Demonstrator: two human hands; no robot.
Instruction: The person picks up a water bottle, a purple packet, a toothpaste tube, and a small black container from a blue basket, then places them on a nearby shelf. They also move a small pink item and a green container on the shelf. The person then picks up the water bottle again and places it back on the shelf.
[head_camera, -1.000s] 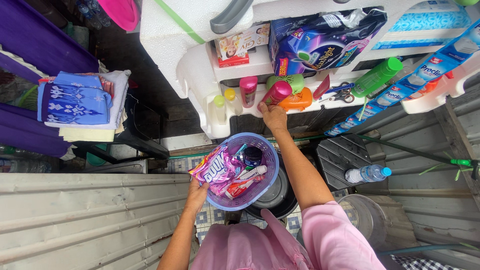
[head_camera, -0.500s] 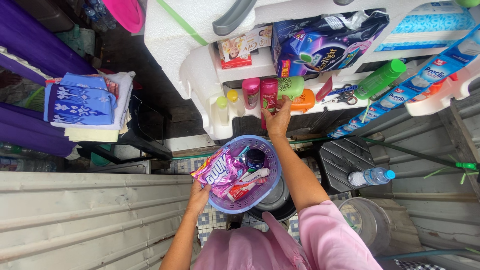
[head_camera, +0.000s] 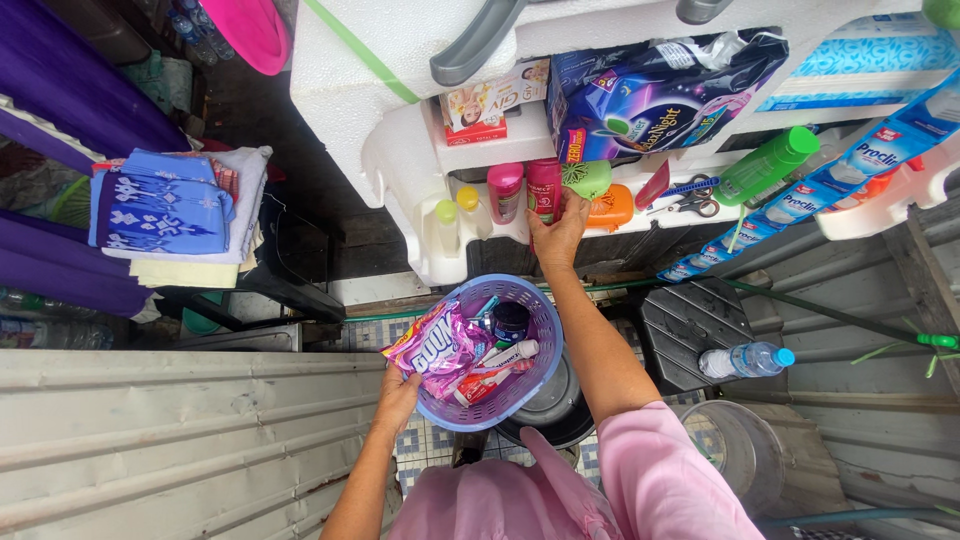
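Fingers of your right hand (head_camera: 560, 232) are now closing around the pink bottle (head_camera: 543, 190), newly upright on the white shelf (head_camera: 480, 150); your left hand (head_camera: 398, 395) is gripping the basket (head_camera: 535, 360).

One head-worn camera looks steeply down from above the person's shoulders, close over both outstretched arms, facing the white shelf (head_camera: 470, 140) and tiled floor (head_camera: 425, 445) below.

Purple basket (head_camera: 535, 335) hides left hand's (head_camera: 397, 395) fingers.
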